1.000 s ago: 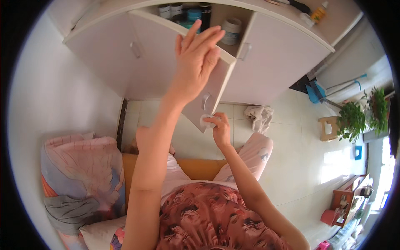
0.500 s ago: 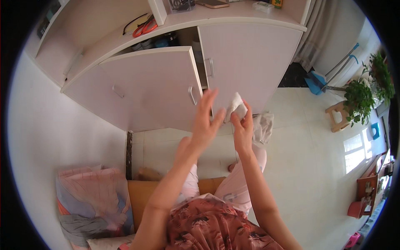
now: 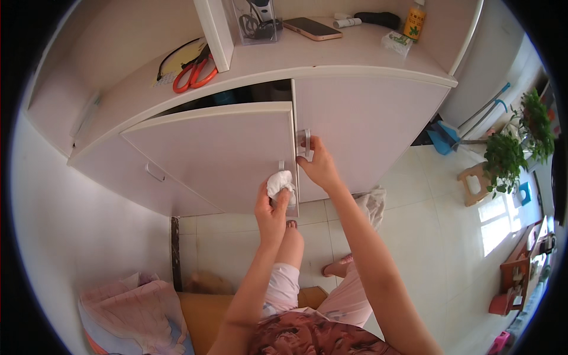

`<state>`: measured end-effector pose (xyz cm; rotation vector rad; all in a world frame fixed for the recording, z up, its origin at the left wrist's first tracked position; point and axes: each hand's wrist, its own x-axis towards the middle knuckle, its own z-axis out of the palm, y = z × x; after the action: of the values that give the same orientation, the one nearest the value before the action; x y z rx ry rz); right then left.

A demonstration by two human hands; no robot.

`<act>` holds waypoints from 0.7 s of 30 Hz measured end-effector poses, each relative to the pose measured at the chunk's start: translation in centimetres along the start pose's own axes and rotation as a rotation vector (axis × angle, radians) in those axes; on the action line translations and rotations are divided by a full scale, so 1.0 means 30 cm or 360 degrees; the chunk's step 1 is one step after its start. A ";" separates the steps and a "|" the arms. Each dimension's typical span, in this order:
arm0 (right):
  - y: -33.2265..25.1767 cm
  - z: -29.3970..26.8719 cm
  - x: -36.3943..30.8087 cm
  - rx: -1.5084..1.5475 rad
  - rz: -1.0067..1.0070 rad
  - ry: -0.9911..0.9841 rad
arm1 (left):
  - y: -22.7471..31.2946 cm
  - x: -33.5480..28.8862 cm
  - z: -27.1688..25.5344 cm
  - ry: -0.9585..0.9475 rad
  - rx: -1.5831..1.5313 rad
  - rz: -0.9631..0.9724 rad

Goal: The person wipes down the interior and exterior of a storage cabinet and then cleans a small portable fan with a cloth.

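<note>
My left hand (image 3: 271, 218) is closed round a crumpled white cloth (image 3: 279, 182), held in front of the left cabinet door (image 3: 219, 151). That door stands ajar, and dark things show in the gap above it. The top of its metal handle (image 3: 281, 165) peeks out above the cloth. My right hand (image 3: 322, 167) reaches the right cabinet door (image 3: 367, 127), which sits closed. Its fingers are curled at the silver handle (image 3: 307, 142), with the thumb near the door's left edge.
On the cabinet top lie orange-handled scissors (image 3: 194, 76), a phone (image 3: 312, 28), a clear box (image 3: 257, 29) and a yellow-labelled bottle (image 3: 415, 21). A beige cloth (image 3: 373, 207) is on the floor. Right of it stand a stool (image 3: 473, 184), plants (image 3: 504, 163) and a blue dustpan (image 3: 442, 139).
The white cloth has passed from my right hand to my left. My right hand has moved up to the right door's handle. The left door's gap looks narrower, and more of the cabinet top shows.
</note>
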<state>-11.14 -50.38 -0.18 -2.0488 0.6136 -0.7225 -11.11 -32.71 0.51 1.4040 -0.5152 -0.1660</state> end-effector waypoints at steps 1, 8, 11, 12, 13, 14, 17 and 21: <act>-0.015 0.005 -0.014 0.0141 0.0012 -0.0028 | -0.003 0.010 -0.017 -0.0023 -0.0012 0.0023; -0.069 -0.120 -0.407 0.0139 0.0103 0.0231 | 0.085 0.023 0.008 -0.0001 -0.0334 0.0163; -0.073 -0.231 -0.584 0.0049 0.0225 0.0493 | 0.311 -0.044 0.153 -0.0072 -0.0779 0.0209; -0.050 -0.250 -0.627 0.0033 0.0257 0.0580 | 0.353 -0.055 0.187 -0.0133 -0.0812 0.0195; -0.039 -0.264 -0.654 0.0013 0.0265 0.0630 | 0.393 -0.065 0.219 -0.0296 -0.0720 0.0365; -0.033 -0.270 -0.672 0.0020 0.0241 0.0634 | 0.437 -0.072 0.248 -0.0451 -0.0627 0.0543; -0.018 -0.325 -0.700 0.0003 0.0149 0.0538 | 0.545 -0.086 0.368 -0.1062 0.0198 0.1325; -0.006 -0.398 -0.749 0.0169 0.0234 0.0373 | 0.591 -0.072 0.361 -0.1698 0.0243 0.0861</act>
<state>-35.29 -42.34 -0.40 -1.8149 0.8319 -0.8949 -21.10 -38.41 17.96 1.1836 -1.7908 -0.4424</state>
